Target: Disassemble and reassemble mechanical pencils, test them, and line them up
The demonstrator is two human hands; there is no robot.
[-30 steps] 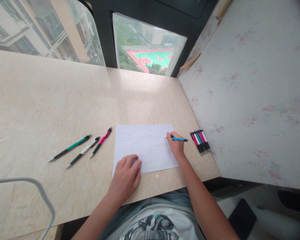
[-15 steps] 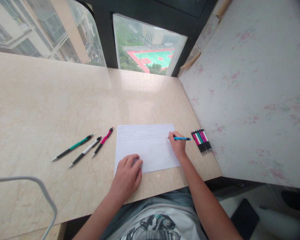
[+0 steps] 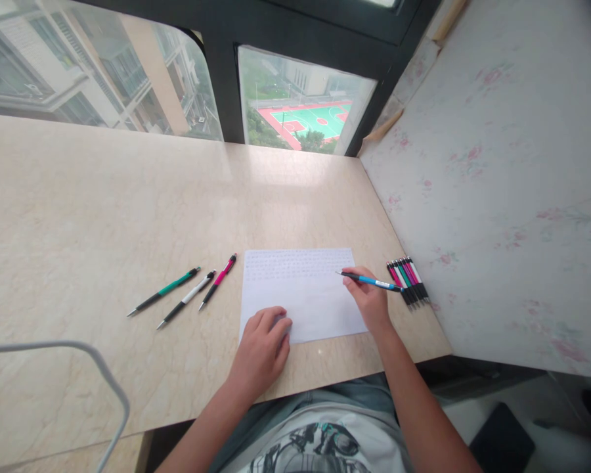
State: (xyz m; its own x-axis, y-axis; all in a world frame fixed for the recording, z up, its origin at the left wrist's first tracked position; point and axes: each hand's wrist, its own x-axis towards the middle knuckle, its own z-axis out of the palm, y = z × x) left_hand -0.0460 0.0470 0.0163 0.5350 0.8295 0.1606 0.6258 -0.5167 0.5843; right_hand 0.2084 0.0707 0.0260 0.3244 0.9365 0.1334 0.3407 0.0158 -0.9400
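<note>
A sheet of white paper [image 3: 315,305] lies on the beige tabletop, with several rows of small handwriting across its upper part. My right hand [image 3: 373,307] grips a blue pen [image 3: 374,282] with a black grip over the paper's right side. The pen slants nearly level, its tip pointing left near the last written row; it looks lifted off the sheet. My left hand [image 3: 260,347] rests on the lower left corner of the paper, fingers loosely bent and apart, holding nothing.
Left of the paper lie a green pen [image 3: 170,287], a white pen [image 3: 190,297] and a pink pen [image 3: 220,279]. A row of several pens [image 3: 408,281] sits by the patterned wall [image 3: 502,217]. A grey cable [image 3: 101,364] curves at lower left. Windows stand behind the table [image 3: 177,197].
My right hand has drawn back slightly and tipped the blue pen, raising its tip from the writing. My left hand stays on the paper. The whole view has shifted a little.
</note>
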